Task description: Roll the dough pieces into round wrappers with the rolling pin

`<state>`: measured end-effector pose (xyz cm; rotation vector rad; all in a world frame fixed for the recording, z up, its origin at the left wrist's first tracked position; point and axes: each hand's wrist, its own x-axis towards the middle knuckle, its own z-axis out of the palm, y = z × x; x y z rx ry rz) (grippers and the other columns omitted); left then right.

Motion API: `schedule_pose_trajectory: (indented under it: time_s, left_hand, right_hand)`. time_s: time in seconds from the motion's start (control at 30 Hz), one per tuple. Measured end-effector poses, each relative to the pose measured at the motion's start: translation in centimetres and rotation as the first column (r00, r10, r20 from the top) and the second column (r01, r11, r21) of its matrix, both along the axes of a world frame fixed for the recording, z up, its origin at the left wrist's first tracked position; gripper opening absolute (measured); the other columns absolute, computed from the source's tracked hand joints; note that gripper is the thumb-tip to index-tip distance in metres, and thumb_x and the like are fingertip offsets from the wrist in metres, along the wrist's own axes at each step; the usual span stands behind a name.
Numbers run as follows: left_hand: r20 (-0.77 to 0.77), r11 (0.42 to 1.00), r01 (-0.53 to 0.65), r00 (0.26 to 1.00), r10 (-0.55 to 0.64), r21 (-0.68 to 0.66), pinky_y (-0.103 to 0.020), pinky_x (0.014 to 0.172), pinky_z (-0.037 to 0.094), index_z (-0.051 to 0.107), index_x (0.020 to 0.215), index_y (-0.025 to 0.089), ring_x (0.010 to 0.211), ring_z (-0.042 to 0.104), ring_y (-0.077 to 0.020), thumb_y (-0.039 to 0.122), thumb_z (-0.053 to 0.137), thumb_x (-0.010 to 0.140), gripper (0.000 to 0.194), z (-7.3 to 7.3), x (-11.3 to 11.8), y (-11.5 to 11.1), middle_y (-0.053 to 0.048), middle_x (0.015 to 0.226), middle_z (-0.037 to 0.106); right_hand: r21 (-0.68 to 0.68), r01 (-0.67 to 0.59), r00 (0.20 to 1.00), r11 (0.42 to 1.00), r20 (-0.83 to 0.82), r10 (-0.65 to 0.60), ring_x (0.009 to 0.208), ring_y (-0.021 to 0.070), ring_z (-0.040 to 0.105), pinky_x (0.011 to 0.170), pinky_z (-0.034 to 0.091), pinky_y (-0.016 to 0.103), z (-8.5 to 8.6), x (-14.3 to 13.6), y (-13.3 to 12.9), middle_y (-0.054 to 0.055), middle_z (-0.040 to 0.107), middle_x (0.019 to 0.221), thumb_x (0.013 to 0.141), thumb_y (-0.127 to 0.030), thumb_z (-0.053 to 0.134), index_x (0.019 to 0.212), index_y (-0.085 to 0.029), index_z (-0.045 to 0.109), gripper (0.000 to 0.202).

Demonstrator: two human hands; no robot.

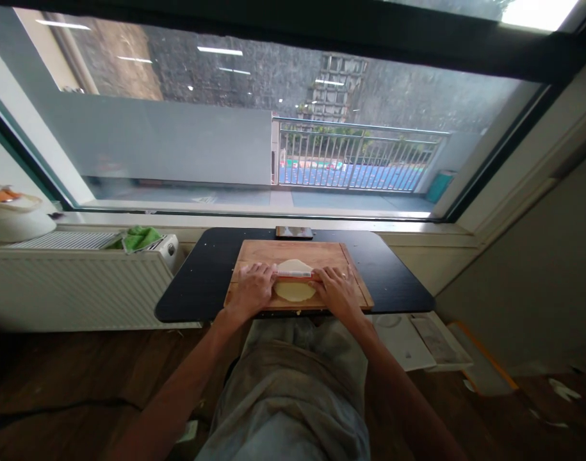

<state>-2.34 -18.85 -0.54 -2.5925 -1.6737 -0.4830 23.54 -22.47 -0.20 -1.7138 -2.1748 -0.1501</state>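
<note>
A flattened sheet of pale dough [295,292] lies on a wooden cutting board [259,251]. Across it runs a rolling pin [294,274], whitish with reddish edges, and dough shows on both its far and near sides. My left hand [255,285] is closed over the pin's left end. At the opposite end, my right hand [335,285] has its fingers curled over the pin. Both palms hide the ends of the pin. Each hand is above the board, close to the dough.
Under the board is a black table [196,282] with a phone-like flat object [294,232] at its back edge. A radiator [81,282] with a green cloth [141,237] stands left. A window [216,153] rises behind. White boxes [403,339] sit low right.
</note>
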Motion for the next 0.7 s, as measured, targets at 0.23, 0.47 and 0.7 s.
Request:
schedule_pose_trajectory:
  time_s: [0.23,0.47,0.7]
  left_hand:
    - [0.187,0.973,-0.229,0.957,0.221,0.023,-0.045,0.117,0.047,0.046,0.161,0.01,0.146,0.058,-0.0316,0.032,0.037,0.114,0.054,2.1,2.0,4.2,-0.023,0.158,0.061]
    - [-0.021,0.989,-0.06,0.998,0.058,-0.132,-0.049,0.114,0.048,0.064,0.137,0.014,0.135,0.063,-0.0371,0.052,0.061,0.105,0.051,1.8,4.1,3.1,-0.023,0.141,0.071]
    - [0.092,0.98,-0.028,0.995,0.047,-0.195,-0.041,0.104,0.051,0.067,0.126,0.014,0.123,0.069,-0.0344,0.049,0.074,0.095,0.048,2.2,4.1,4.7,-0.021,0.129,0.075]
  right_hand:
    - [0.009,0.224,0.974,0.974,-0.028,-0.224,0.128,0.0293,0.062,0.108,0.041,0.042,0.9,0.9,4.0,0.012,0.073,0.133,0.116,-0.039,0.052,0.128,-0.023,0.068,0.025]
    - [-0.017,0.335,0.935,0.942,-0.121,-0.334,0.133,0.0295,0.062,0.102,0.04,0.039,0.3,1.5,4.5,0.015,0.073,0.137,0.118,-0.042,0.048,0.131,-0.022,0.065,0.029]
    - [-0.029,0.327,0.936,0.944,-0.126,-0.328,0.128,0.0299,0.065,0.101,0.041,0.04,0.6,1.1,4.2,0.014,0.075,0.133,0.118,-0.042,0.048,0.129,-0.021,0.066,0.03]
